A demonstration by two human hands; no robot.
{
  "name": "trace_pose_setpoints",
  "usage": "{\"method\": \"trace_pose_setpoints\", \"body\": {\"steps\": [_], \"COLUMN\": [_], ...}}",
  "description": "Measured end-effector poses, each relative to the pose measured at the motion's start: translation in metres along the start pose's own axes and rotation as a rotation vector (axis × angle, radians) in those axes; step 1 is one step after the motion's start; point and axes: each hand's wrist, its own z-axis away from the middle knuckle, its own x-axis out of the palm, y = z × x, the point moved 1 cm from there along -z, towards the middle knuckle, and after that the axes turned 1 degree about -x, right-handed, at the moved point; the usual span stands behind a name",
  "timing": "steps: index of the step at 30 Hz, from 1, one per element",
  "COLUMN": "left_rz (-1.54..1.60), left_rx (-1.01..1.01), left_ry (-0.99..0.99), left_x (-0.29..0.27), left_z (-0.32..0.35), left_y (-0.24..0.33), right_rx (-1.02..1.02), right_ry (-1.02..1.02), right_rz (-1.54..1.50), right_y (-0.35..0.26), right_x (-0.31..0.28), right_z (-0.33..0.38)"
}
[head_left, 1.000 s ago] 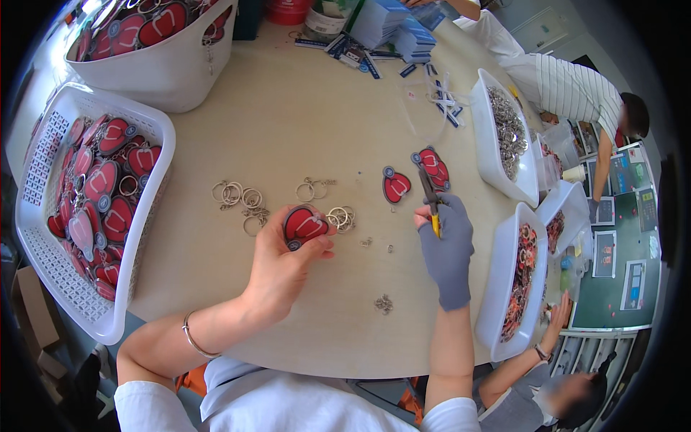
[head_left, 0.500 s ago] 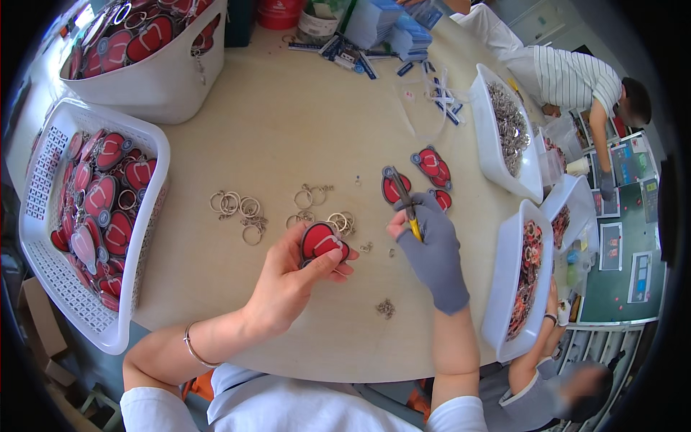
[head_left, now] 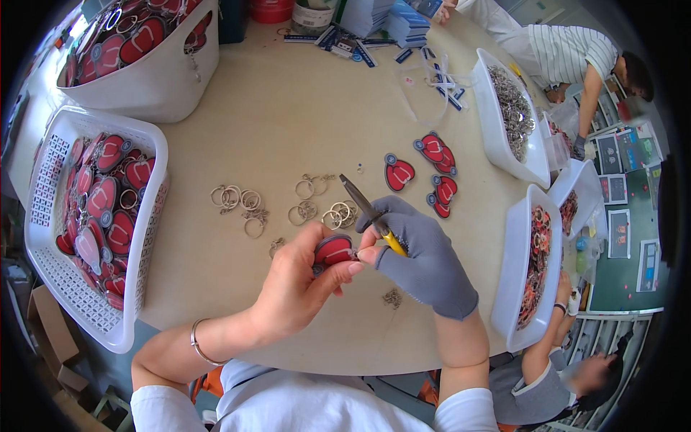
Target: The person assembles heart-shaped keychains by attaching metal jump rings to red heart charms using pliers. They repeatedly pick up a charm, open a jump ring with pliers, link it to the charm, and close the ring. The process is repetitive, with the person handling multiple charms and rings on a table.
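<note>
Between the thumb and fingers of my left hand [head_left: 291, 288] is a red flip-flop-shaped charm [head_left: 333, 250] with a grey rim. My right hand [head_left: 425, 259], in a grey glove with bare fingertips, grips yellow-handled pliers [head_left: 374, 216] whose jaws point up and away. Its bare thumb and fingertip meet at the charm's right end; any small ring pinched there is too small to make out. Just beyond my hands lie split key rings with short chains [head_left: 340, 214]. More red charms [head_left: 398, 173] rest on the table past the pliers. A small heap of metal rings [head_left: 392, 298] lies near my right wrist.
At the left stand a white basket [head_left: 155, 209] and a pale tub [head_left: 162, 90], both full of charms. White trays of metal parts [head_left: 529, 169] and red pieces [head_left: 551, 277] line the right edge. Blue card stacks [head_left: 407, 29] stand at the back. Two other people work at the right.
My right hand has moved left from the loose charms to the held charm, bringing the pliers along. My left hand has turned the charm and shifted it slightly.
</note>
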Motion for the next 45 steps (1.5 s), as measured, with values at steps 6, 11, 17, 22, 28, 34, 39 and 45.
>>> {"method": "trace_pose_setpoints", "body": {"steps": [6, 11, 17, 22, 28, 34, 39, 45], "left_rz": [-0.258, -0.602, -0.650, -0.608, -0.364, -0.243, -0.268, -0.305], "left_rx": [0.177, 0.597, 0.699, 0.652, 0.543, 0.499, 0.478, 0.436], "left_ry": [0.032, 0.043, 0.173, 0.231, 0.415, 0.479, 0.446, 0.332], "left_x": [-0.001, -0.001, -0.002, -0.014, -0.029, -0.036, -0.035, -0.025], "left_z": [0.000, 0.002, 0.002, 0.003, -0.005, -0.007, -0.008, -0.004], "left_y": [0.002, -0.001, 0.004, 0.012, 0.029, 0.029, 0.028, 0.025], "right_rx": [0.100, 0.168, -0.064, -0.091, -0.424, -0.460, -0.261, 0.097], "right_ry": [-0.112, -0.172, 0.157, 0.167, 0.239, -0.025, -0.070, -0.016], "right_rz": [-0.090, -0.172, -0.104, -0.100, 0.725, 0.977, 0.980, -0.057], "right_y": [0.007, 0.009, 0.007, 0.013, 0.032, 0.025, 0.020, 0.019], "right_x": [-0.004, -0.005, 0.019, 0.018, 0.010, 0.016, 0.010, -0.008], "right_z": [-0.005, -0.004, 0.017, -0.003, -0.074, -0.102, -0.100, -0.068]}}
